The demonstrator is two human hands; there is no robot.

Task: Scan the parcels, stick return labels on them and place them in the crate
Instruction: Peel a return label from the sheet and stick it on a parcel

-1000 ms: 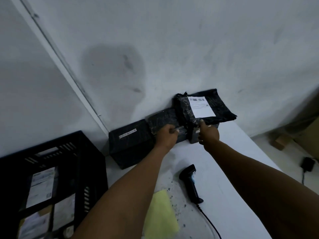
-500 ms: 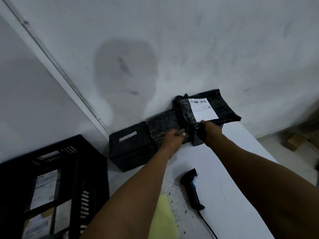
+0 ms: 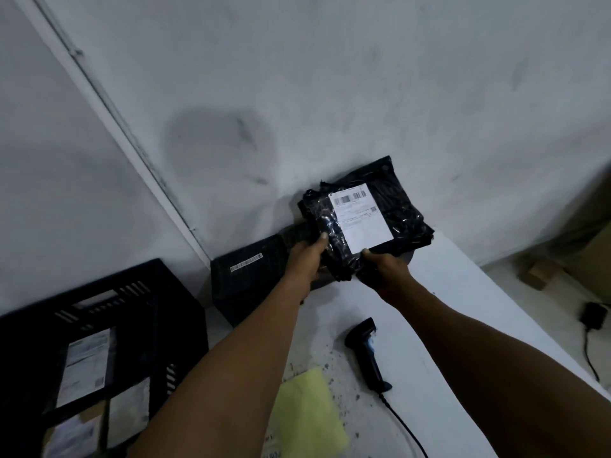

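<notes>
A black plastic-wrapped parcel point(image 3: 370, 213) with a white shipping label is lifted off the stack at the back of the white table point(image 3: 463, 309). My left hand point(image 3: 305, 259) grips its left edge, thumb on top. My right hand point(image 3: 383, 269) holds its near edge from below, thumb by the label. Another black parcel point(image 3: 244, 276) with a small barcode strip stands against the wall to the left. A black handheld scanner point(image 3: 367, 352) lies on the table nearer me. The black crate point(image 3: 109, 312) at the left holds several labelled parcels.
A yellow sheet point(image 3: 307, 411) lies at the table's near edge, left of the scanner's cable. The grey wall rises right behind the parcels. On the floor to the right are a black adapter point(image 3: 593, 315) with a cord and cardboard boxes point(image 3: 542, 274).
Both hands have moved from the lower parcels to the top labelled parcel and raised it, tilting it toward me. The camera has moved closer.
</notes>
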